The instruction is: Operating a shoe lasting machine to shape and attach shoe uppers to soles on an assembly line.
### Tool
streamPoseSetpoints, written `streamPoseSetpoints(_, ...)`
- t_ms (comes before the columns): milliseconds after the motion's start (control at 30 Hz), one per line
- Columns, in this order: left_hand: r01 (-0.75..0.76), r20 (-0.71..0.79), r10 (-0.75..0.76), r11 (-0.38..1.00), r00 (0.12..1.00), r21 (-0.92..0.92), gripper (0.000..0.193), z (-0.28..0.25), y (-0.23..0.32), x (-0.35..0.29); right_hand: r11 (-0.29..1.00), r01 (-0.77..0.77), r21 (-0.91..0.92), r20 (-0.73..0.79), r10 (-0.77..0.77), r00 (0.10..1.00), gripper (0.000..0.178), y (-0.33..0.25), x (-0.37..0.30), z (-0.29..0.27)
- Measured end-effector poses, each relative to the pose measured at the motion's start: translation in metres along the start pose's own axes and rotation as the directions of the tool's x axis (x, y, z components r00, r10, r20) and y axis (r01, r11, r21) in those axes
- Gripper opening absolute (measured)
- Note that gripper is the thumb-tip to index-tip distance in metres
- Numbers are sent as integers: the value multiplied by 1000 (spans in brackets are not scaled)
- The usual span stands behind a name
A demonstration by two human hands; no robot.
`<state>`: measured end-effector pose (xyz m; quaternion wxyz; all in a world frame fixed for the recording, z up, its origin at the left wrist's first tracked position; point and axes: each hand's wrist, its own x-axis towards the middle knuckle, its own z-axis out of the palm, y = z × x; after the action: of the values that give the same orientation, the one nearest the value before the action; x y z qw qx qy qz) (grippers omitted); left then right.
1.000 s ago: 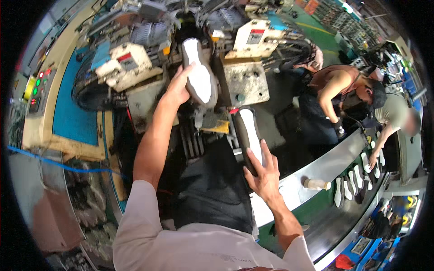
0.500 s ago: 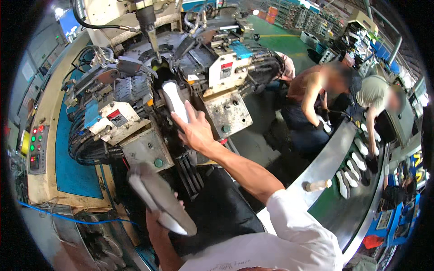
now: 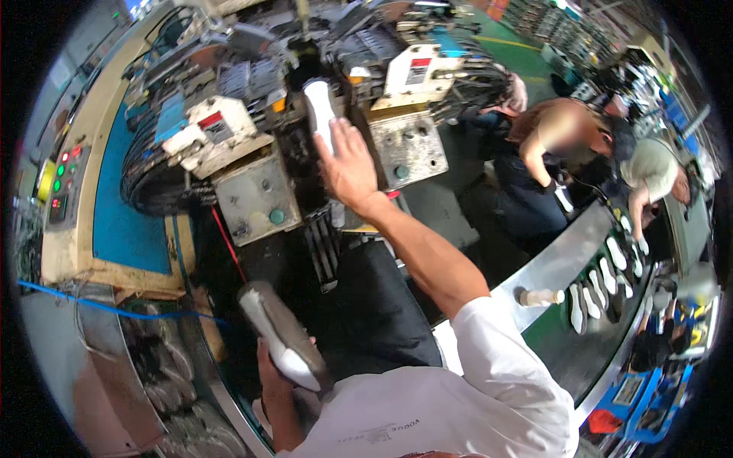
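My left hand is wrapped round a grey shoe upper on a last, its white underside turned up, low in front of my body. Ahead of it, a second lasted shoe sits white side up in the gap between the two halves of the shoe machine. My right hand lies over the near end of that shoe, fingers stretched forward and thumb at the left side. How firmly it presses cannot be made out.
A control panel with lit buttons stands at the left. On the right runs a metal bench with several white-soled shoes and a small bottle. Two people work beyond it. Lasts fill a rack at lower left.
The view has shifted, so the machine sits higher in the picture. My left hand's shoe is lower and nearer my body. My right hand remains at the shoe in the machine.
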<state>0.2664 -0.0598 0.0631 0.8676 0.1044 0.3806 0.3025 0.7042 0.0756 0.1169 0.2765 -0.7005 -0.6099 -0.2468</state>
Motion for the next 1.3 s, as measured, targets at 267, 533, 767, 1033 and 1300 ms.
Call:
streamPoseSetpoints(267, 125, -54, -118, 979, 992, 160, 77, 61, -6, 49, 992, 37, -117, 28, -34, 999, 61, 26, 72, 42)
streamPoseSetpoints(533, 189, -234, -115, 928, 965, 322, 72, 72, -1, 109, 982, 81, -171, 32, -77, 997, 50, 53, 149, 84)
streamPoseSetpoints(767, 156, -70, -139, 886, 988, 437, 74, 75, 10, 147, 983, 69, -172, -31, -76, 997, 47, 46, 168, 65)
streamPoseSetpoints(1033, 20, -36, -5, 912, 999, 409, 72, 51, -4, 98, 993, 50, -107, 55, -44, 998, 52, 45, 168, 60)
streamPoseSetpoints(1300, -77, -273, 168, 945, 947, 317, 79, -55, -20, 27, 939, -127, 320, 293, 30, 956, 46, -12, -83, 40)
